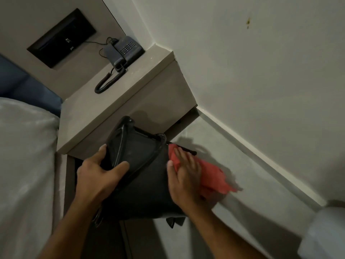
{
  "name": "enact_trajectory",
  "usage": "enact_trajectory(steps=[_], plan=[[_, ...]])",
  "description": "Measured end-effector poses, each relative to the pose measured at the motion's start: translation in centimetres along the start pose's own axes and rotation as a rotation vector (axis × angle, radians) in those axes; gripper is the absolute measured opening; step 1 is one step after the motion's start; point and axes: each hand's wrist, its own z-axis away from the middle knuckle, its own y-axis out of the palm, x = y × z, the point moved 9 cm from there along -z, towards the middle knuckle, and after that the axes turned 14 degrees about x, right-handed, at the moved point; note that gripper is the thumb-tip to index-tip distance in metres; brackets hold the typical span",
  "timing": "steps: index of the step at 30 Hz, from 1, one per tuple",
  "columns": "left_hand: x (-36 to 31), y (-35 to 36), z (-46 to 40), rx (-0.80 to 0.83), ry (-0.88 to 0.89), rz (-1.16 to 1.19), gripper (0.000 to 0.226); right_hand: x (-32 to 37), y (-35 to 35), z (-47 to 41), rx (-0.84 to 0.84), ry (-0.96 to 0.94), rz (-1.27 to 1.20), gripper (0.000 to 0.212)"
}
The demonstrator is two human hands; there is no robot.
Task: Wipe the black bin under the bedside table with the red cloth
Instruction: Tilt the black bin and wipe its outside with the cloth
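Two hands on black bin (145, 176) | left hand (97, 174) clamps rim | right hand (183, 176) flat, pressing red cloth (211, 176) to side

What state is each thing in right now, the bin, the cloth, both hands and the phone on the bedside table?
black bin: pulled out in front of the bedside table, tilted, lid partly open.
red cloth: bunched, pressed against the bin's right side.
left hand: gripping the bin's rim and lid edge.
right hand: flat on the cloth, pushing it onto the bin.
phone: handset resting on its cradle, coiled cord trailing over the tabletop.
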Motion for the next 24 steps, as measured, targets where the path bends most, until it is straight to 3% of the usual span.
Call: enact_trajectory(steps=[3, 6, 8, 11, 13, 15, 19, 22, 24], plan=[[-0.1, 0.0, -1.0, 0.005, 0.033, 0.015, 0.091, 7.4, 2.9, 0.5, -0.028, -0.285, 0.137, 0.057], [1.3, -0.8, -1.5, -0.010, 0.016, 0.066, 0.086, 6.8, 5.9, 4.9, 0.064, -0.606, 0.282, 0.069], [2.1, -1.2, -1.3, -0.013, 0.000, 0.096, 0.087, 1.6, 5.0, 6.0, 0.049, -0.548, 0.320, 0.077], [2.0, -1.1, -1.4, -0.006, 0.040, 0.102, 0.099, -6.6, 1.1, 2.7, -0.015, -0.030, 0.197, 0.065], [1.4, -1.0, -1.7, -0.005, 0.057, 0.097, 0.102, -7.3, -0.2, -0.2, 0.004, 0.176, 0.046, 0.073], [1.2, -1.0, -2.1, -0.011, 0.052, 0.083, 0.098, -2.7, -0.3, -2.2, -0.022, 0.113, 0.067, 0.074], [1.2, -1.2, -3.0, -0.044, 0.023, 0.060, 0.097, 6.4, 5.0, 1.0, -0.057, -0.252, 0.284, 0.060], [1.7, -1.3, -2.8, -0.009, 0.032, 0.125, 0.107, 3.7, 7.7, 7.0, 0.001, -0.502, 0.358, 0.066], [1.9, -1.2, -2.6, 0.039, 0.045, 0.157, 0.113, -0.4, 6.4, 8.6, -0.031, -0.515, 0.394, 0.065]])
